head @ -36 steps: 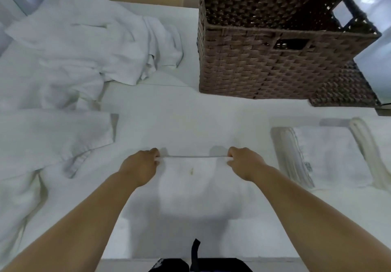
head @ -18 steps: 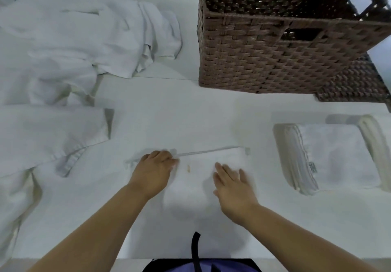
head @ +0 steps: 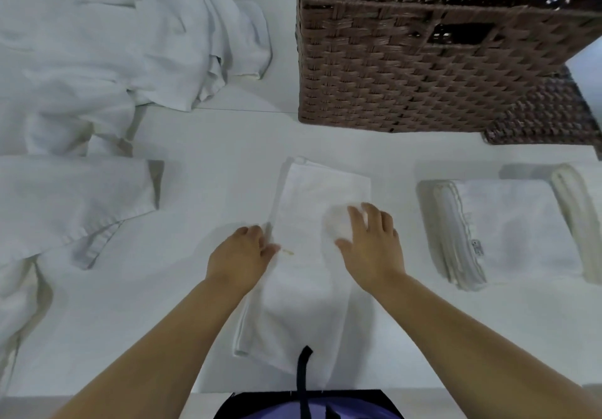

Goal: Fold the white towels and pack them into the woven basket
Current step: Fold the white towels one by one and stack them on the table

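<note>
A white towel lies as a long folded strip on the white table, running from the table's front edge toward the basket. My left hand touches its left edge with loosely bent fingers. My right hand presses flat on the strip's middle, fingers spread. The brown woven basket stands at the back right; its inside is hidden. A stack of folded white towels sits to the right of my hands.
A heap of unfolded white towels fills the back left. Another spread white cloth lies at the left, hanging off the table. A dark strap hangs at the front edge.
Both hands let go of the towel's far edge after laying it down, then the towel was folded into a narrower lengthwise strip. My right hand moved forward and now presses it flat.
</note>
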`<state>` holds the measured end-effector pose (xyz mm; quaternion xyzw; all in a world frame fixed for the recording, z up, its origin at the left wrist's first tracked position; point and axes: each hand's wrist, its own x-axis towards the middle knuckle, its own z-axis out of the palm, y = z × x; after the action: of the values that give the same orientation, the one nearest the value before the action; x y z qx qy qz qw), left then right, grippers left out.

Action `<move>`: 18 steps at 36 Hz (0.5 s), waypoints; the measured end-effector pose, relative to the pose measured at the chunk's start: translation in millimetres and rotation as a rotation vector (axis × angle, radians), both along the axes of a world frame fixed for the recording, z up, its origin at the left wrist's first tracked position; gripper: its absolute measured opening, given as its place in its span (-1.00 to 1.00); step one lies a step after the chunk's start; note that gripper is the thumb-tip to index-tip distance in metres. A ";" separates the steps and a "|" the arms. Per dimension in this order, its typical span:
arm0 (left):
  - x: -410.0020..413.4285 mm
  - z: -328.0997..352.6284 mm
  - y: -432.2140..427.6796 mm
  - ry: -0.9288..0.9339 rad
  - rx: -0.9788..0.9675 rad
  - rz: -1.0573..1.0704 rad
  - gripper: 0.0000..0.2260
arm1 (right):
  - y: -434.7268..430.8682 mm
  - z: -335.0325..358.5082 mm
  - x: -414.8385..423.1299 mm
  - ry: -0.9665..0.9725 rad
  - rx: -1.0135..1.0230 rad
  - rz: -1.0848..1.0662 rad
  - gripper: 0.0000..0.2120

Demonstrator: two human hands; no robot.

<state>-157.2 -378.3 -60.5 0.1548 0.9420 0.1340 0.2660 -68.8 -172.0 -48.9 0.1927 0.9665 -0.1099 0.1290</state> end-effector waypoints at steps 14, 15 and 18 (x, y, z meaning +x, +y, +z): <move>13.5 -5.4 7.0 -0.230 0.176 0.320 -0.77 | -13.5 -13.5 43.5 -0.106 -0.605 -0.560 -0.81; 14.1 -4.9 4.5 -0.244 0.215 0.350 -0.78 | -12.4 -12.5 42.7 -0.081 -0.640 -0.590 -0.80; 15.2 0.4 -1.3 -0.270 0.323 0.439 -0.79 | -9.3 -7.3 40.1 -0.025 -0.786 -0.668 -0.81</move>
<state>-142.0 -379.6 -60.1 -0.0314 0.8755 0.3556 0.3256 -28.7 -181.3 -56.2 0.4289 0.7365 -0.4977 0.1610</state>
